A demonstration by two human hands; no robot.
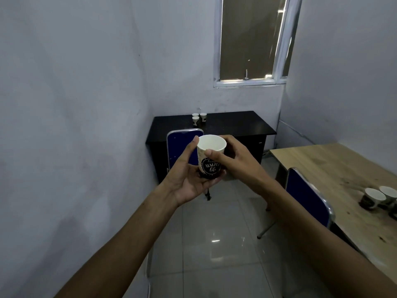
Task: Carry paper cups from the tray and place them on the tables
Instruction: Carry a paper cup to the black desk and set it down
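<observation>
I hold a white paper cup (211, 155) with a dark round label upright in front of me, above the floor. My left hand (189, 179) cups it from below and the left side. My right hand (234, 160) grips it from the right, thumb across the label. Three similar cups (198, 118) stand at the back of the black table (236, 124) ahead. More cups (378, 197) stand on the wooden table (335, 168) at the right. No tray is in view.
A blue chair (180, 145) stands in front of the black table, partly behind my hands. A second blue chair (307, 196) is pushed against the wooden table. White walls close in left and right; glossy tiled floor (214, 244) runs between.
</observation>
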